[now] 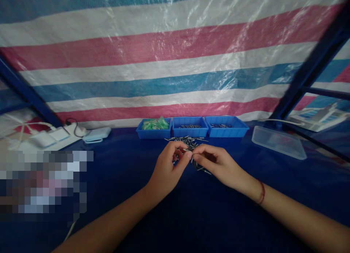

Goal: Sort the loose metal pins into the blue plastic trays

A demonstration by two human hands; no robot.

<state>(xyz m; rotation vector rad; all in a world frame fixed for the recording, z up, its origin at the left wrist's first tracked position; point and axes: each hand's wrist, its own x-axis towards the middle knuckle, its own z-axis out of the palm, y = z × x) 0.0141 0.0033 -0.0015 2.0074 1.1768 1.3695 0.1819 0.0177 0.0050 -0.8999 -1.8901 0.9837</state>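
Note:
My left hand (169,163) and my right hand (216,160) meet fingertip to fingertip above a loose pile of thin metal pins (188,140), which look like blind rivets. Thumb and forefinger of the left are pinched on a small silvery pin (186,150), mostly covered by the fingers. The right thumb and forefinger are pinched together at its near end; what lies between them is mostly hidden. Part of the pile shows below and behind both hands. A red cord circles the right wrist.
Behind the pile stand three blue bins: the left bin (140,133) holds green plastic, the middle bin (190,132) and right bin (228,132) hold pins. A clear plastic lid (279,141) lies right. At left are a light-blue case (97,134) and a power strip (69,138).

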